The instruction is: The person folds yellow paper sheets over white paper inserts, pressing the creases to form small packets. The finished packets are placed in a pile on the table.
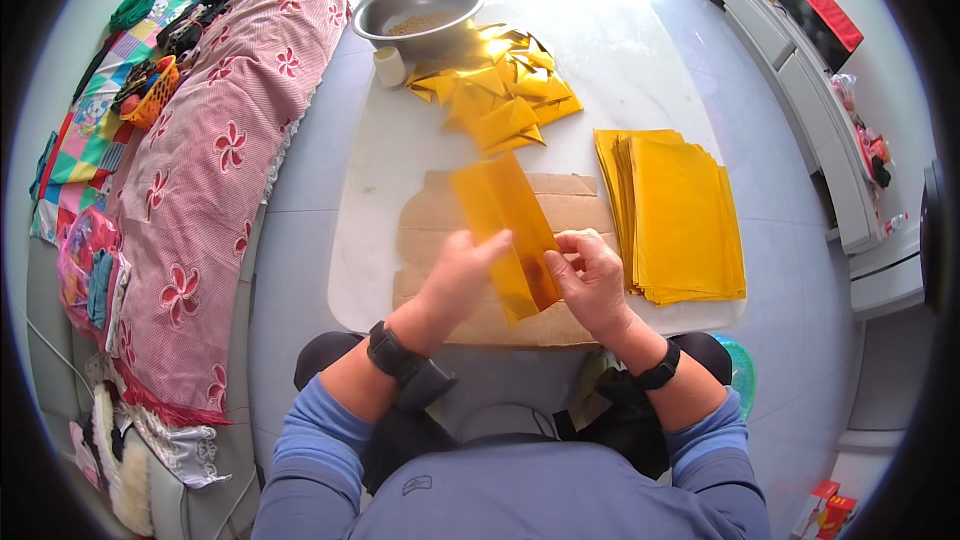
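A sheet of shiny gold paper, creased lengthwise, is held up at a slant over a flattened piece of brown cardboard. My right hand pinches its right edge between thumb and fingers. On the sheet's left side is my left hand, blurred, with the thumb lying over the paper; its other fingers are hidden behind. To the right of the cardboard lies a thick stack of flat gold sheets. Beyond the cardboard, folded gold paper pieces form a loose heap.
The white table also bears a metal basin with grainy contents and a small white cylinder. A sofa with a pink patterned cover runs along the left. Grey cabinets line the right wall.
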`<state>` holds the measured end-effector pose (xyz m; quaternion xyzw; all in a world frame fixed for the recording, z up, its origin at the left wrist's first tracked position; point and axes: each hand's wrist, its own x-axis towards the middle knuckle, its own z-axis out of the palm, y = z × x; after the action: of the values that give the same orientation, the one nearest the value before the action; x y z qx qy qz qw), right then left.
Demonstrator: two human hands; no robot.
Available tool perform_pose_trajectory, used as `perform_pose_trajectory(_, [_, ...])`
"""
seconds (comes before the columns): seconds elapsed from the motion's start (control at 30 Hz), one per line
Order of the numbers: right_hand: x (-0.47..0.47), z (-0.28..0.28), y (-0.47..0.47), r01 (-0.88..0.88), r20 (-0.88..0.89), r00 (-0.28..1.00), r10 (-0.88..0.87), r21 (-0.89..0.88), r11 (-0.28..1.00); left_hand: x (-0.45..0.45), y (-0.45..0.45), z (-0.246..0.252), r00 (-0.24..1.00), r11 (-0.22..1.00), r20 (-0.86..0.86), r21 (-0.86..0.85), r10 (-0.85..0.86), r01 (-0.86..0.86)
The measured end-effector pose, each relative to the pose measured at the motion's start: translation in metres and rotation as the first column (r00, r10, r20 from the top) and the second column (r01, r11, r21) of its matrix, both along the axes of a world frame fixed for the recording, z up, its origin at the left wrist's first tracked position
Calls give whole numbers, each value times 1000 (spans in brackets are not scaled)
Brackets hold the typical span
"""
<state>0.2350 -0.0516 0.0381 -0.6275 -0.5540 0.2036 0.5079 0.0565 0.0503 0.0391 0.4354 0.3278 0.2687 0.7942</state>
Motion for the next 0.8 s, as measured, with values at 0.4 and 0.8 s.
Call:
perform_pose_trajectory(0.4, [-10,4,-1,-108,287,955,71,113,988,1,1,5,992,1000,126,11,5,-7])
perform_pose_trajectory(0.8, [9,2,13,-43,-488,873,-8,-94,995,1,10,31,984,996,164,-66,66,-56])
